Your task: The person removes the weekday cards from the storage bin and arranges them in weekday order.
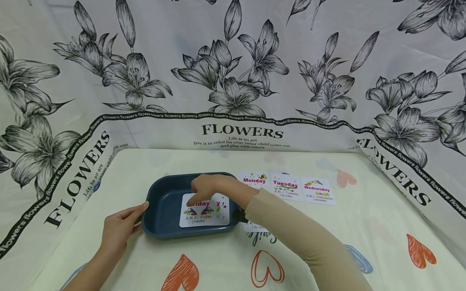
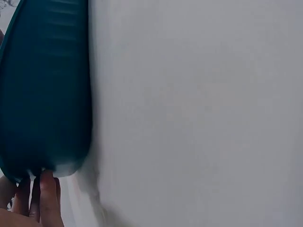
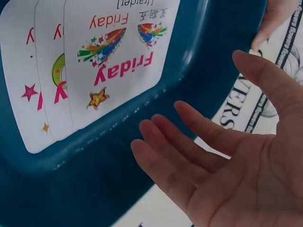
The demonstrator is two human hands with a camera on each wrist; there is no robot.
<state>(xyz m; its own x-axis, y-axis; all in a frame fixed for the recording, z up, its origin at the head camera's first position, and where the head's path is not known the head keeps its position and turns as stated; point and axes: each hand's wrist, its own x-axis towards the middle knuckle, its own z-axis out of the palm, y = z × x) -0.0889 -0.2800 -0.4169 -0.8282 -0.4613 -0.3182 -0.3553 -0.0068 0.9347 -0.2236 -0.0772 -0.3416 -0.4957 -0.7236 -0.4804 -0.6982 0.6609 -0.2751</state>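
A dark blue tray (image 1: 160,212) stands on the table, its left end gripped by my left hand (image 1: 119,226) with the thumb at the rim. In the left wrist view the left fingers (image 2: 49,198) touch the tray's end. Inside the tray lies a white Friday card (image 1: 201,221), face up, overlapping other cards (image 3: 49,90) whose edges show beside it. My right hand (image 1: 205,188) hovers over the tray, covering part of the Friday card in the head view. From the right wrist view, its fingers (image 3: 199,125) are spread and loosely bent, holding nothing.
Right of the tray lie a Monday card (image 1: 253,180), a Tuesday card (image 1: 286,187) and a Wednesday card (image 1: 318,191) in a row. Another card (image 1: 255,228) sits partly hidden under the right sleeve (image 1: 291,226). A flower-printed cloth (image 1: 240,133) hangs behind the table.
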